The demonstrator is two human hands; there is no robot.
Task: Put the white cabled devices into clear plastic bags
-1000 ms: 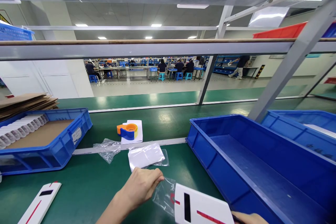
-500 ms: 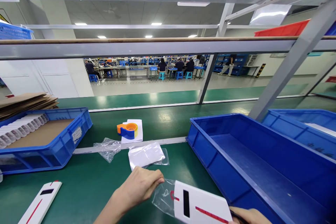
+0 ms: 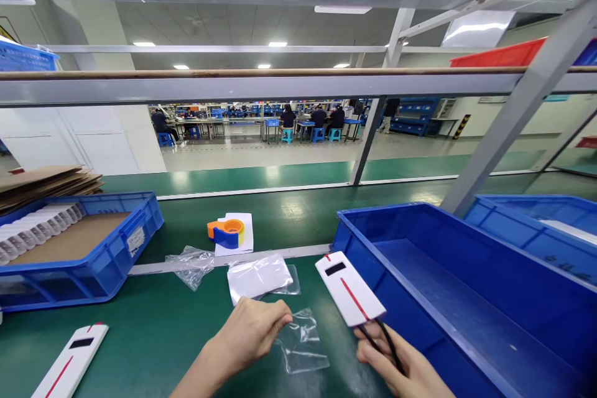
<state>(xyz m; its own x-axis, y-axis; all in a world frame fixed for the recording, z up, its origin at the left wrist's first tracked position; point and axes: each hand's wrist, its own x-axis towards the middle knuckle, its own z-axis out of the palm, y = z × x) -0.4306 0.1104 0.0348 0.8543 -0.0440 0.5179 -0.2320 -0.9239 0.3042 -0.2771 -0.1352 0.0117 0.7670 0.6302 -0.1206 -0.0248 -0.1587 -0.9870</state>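
My left hand [image 3: 254, 329] pinches one edge of a clear plastic bag [image 3: 304, 342], which hangs flat just above the green bench. My right hand [image 3: 396, 354] is closed around black cables [image 3: 387, 348] at the lower end of a flat white device [image 3: 349, 289] with a dark window and a red stripe. That device is tilted up beside the large blue bin, apart from the bag. Lying at the lower left is a similar white device [image 3: 69, 360]. Beyond my left hand rests a stack of white items in clear plastic [image 3: 259, 277].
At right stands a large blue bin [image 3: 448, 305], with another blue bin [image 3: 536, 230] behind it. A blue crate [image 3: 140, 224] at left holds a row of white pieces. An orange and blue tape dispenser [image 3: 227, 231] and crumpled plastic [image 3: 191, 264] lie on the bench. A metal post [image 3: 513, 93] slants at right.
The white device has come away from the plastic bag and now points up and away in my right hand. My left hand has stayed in place with the bag, which now hangs limp.
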